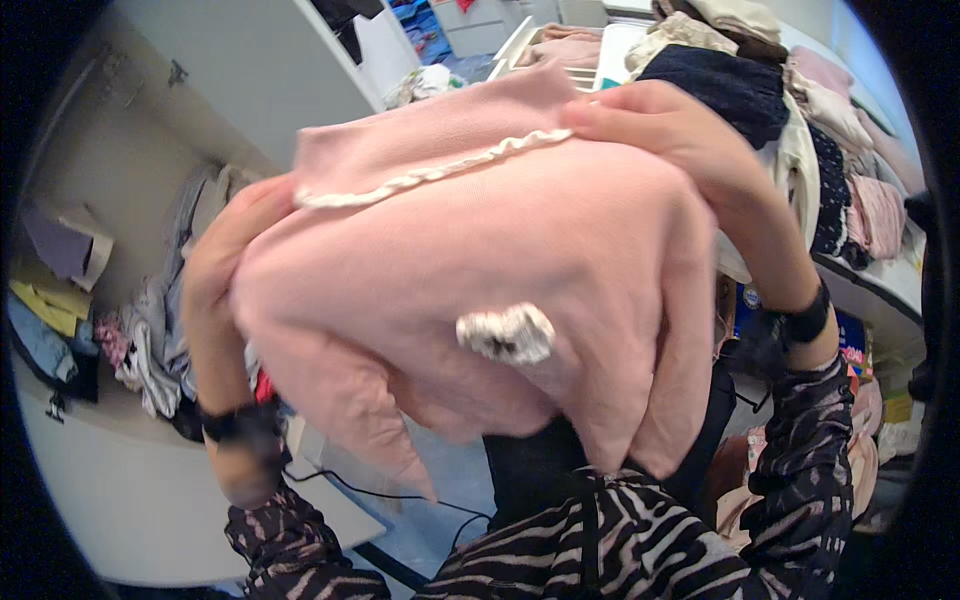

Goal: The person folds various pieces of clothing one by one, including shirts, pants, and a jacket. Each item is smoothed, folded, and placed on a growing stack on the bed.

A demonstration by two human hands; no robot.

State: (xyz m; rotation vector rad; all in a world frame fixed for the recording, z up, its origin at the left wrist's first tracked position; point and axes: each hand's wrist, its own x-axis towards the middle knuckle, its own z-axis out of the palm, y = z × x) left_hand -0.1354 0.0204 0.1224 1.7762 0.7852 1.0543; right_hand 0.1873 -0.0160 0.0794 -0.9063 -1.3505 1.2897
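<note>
A pale pink knit sweater (pixel 465 255) hangs spread out in the air before me. It has a wide pink collar (pixel 435 142) edged with a white ruffled trim. A small white fluffy patch (pixel 506 335) with a dark spot sits on its body. My left hand (pixel 255 210) grips it at one end of the collar, fingers hidden behind the cloth. At the other end of the collar, my right hand (pixel 637 120) pinches the fabric between thumb and fingers. The sleeves and hem dangle towards my lap.
Piled clothes (pixel 720 82) cover a white surface at the upper right. Behind the sweater stands a pulled-out white drawer (pixel 517 49) with folded pink garments. An open wardrobe (pixel 150 172) with heaped clothing is on the left. A black cable (pixel 360 493) runs below.
</note>
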